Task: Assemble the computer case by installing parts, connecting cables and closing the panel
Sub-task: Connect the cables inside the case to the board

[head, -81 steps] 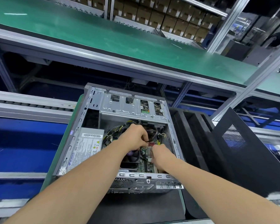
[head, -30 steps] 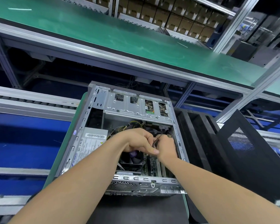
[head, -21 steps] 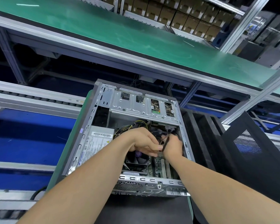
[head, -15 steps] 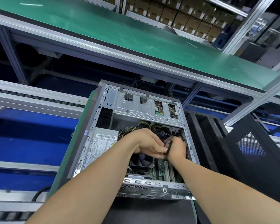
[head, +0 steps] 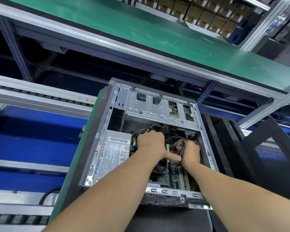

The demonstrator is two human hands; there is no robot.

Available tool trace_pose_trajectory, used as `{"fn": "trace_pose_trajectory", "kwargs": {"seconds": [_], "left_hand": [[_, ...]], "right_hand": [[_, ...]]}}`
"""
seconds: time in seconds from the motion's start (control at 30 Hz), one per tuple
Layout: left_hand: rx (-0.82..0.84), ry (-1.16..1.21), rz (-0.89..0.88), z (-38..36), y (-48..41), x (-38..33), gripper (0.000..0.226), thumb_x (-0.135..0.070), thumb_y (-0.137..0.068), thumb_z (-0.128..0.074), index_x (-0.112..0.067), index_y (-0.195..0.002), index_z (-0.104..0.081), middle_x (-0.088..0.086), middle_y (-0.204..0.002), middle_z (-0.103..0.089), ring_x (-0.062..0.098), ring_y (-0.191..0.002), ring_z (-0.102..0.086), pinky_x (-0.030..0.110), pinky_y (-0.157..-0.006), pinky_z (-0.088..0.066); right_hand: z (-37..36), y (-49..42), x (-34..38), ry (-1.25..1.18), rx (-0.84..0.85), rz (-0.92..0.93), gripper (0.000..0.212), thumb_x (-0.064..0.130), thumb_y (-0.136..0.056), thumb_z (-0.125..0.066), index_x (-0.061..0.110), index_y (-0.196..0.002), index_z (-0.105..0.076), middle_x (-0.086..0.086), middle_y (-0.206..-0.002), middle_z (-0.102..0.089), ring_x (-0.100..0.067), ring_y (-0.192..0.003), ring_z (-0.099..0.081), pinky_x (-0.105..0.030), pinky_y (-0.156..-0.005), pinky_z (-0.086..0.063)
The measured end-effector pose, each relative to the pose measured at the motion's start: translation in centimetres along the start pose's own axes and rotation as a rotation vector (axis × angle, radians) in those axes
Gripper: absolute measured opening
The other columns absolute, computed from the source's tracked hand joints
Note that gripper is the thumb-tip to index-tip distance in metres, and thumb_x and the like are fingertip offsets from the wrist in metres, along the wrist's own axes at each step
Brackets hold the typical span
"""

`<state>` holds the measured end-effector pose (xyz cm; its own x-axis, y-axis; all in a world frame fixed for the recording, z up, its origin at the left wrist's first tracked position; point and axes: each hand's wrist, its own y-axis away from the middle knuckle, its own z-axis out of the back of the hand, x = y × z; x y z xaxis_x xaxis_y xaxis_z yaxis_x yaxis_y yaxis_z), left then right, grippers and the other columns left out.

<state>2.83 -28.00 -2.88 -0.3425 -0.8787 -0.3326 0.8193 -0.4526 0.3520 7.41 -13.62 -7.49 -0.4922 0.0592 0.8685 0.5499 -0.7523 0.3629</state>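
The computer case (head: 100,139) lies open on its side. The black side panel (head: 273,178) leans just right of the case and is not on yet. The power box (head: 114,153) sits inside the case by its left wall. The left hand (head: 151,143) digs into wires mid-case. Its fingers are hidden, so I cannot tell if it holds anything. The right hand (head: 191,152), by the case's right wall, curls round a cable (head: 182,150). I think the plug should go in straight and gently. The plug and socket are hidden under the hands.
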Motion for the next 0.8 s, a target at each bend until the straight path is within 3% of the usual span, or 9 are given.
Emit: {"fn": "trace_pose_trajectory", "kwargs": {"seconds": [0.23, 0.33, 0.43, 0.53, 0.6, 0.7, 0.8], "left_hand": [[-0.008, 0.018, 0.0, 0.0, 0.0, 0.0, 0.088, -0.099, -0.044, -0.062, -0.017, -0.073, -0.052, 0.0, -0.074, -0.053, 0.016, -0.058, -0.045, 0.027, -0.051, -0.033], [0.012, 0.02, -0.002, 0.1, 0.1, 0.0, 0.087, -0.098, -0.045, -0.062, -0.016, -0.074, -0.05, 0.0, -0.076, -0.052, 0.02, -0.068, -0.051, 0.03, -0.057, -0.038], [0.023, 0.024, -0.006, 0.2, 0.1, -0.1, 0.086, -0.097, -0.047, -0.064, -0.016, -0.073, -0.048, 0.0, -0.076, -0.052, 0.023, -0.075, -0.054, 0.03, -0.059, -0.038], [0.019, 0.033, -0.009, 0.3, 0.1, -0.1, 0.084, -0.095, -0.049, -0.065, -0.016, -0.073, -0.048, 0.0, -0.076, -0.053, 0.023, -0.076, -0.055, 0.029, -0.059, -0.038], [0.015, 0.04, -0.012, 0.2, 0.0, -0.1, 0.083, -0.094, -0.05, -0.066, -0.016, -0.073, -0.048, 0.0, -0.079, -0.054, 0.023, -0.079, -0.055, 0.031, -0.065, -0.04], [0.024, 0.044, -0.013, 0.3, 0.0, 0.0, 0.083, -0.093, -0.052, -0.066, -0.015, -0.073, -0.047, 0.0, -0.077, -0.053, 0.024, -0.08, -0.055, 0.031, -0.067, -0.041], [0.041, 0.048, -0.003, 0.4, 0.1, 0.1, 0.082, -0.093, -0.052, -0.067, -0.016, -0.073, -0.047, 0.0, -0.074, -0.051, 0.024, -0.08, -0.055, 0.031, -0.068, -0.043]], "right_hand": [[0.0, -0.4, -0.3, 0.011, 0.037, 0.014, 0.03, 0.018, -0.057, -0.046, 0.014, -0.056, -0.075, 0.0, -0.06, -0.068, -0.024, -0.067, -0.062, -0.032, -0.062, -0.04], [0.0, -0.3, -0.4, 0.036, 0.064, 0.023, 0.026, 0.018, -0.055, -0.05, 0.012, -0.06, -0.075, 0.001, -0.057, -0.062, -0.023, -0.06, -0.055, -0.033, -0.057, -0.038], [0.1, -0.8, -0.5, -0.02, 0.043, -0.011, 0.025, 0.01, -0.072, -0.053, 0.012, -0.063, -0.077, -0.003, -0.065, -0.068, -0.022, -0.064, -0.059, -0.032, -0.059, -0.04], [0.1, -1.2, -0.7, 0.052, 0.039, 0.02, 0.033, 0.006, -0.077, -0.05, 0.016, -0.059, -0.075, 0.001, -0.06, -0.065, -0.022, -0.064, -0.059, -0.033, -0.062, -0.04], [0.1, -1.4, -0.9, 0.118, 0.019, 0.025, 0.03, 0.005, -0.078, -0.049, 0.014, -0.065, -0.074, -0.001, -0.063, -0.064, -0.024, -0.068, -0.056, -0.037, -0.067, -0.037], [0.2, -1.6, -1.3, 0.263, 0.01, 0.084, 0.032, -0.002, -0.086, -0.044, 0.009, -0.076, -0.073, -0.007, -0.073, -0.067, -0.025, -0.074, -0.058, -0.033, -0.065, -0.043], [0.2, -1.7, -1.2, 0.31, -0.001, 0.092, 0.027, 0.011, -0.084, -0.047, 0.003, -0.084, -0.072, -0.019, -0.09, -0.073, -0.034, -0.08, -0.06, -0.047, -0.077, -0.052]]}}
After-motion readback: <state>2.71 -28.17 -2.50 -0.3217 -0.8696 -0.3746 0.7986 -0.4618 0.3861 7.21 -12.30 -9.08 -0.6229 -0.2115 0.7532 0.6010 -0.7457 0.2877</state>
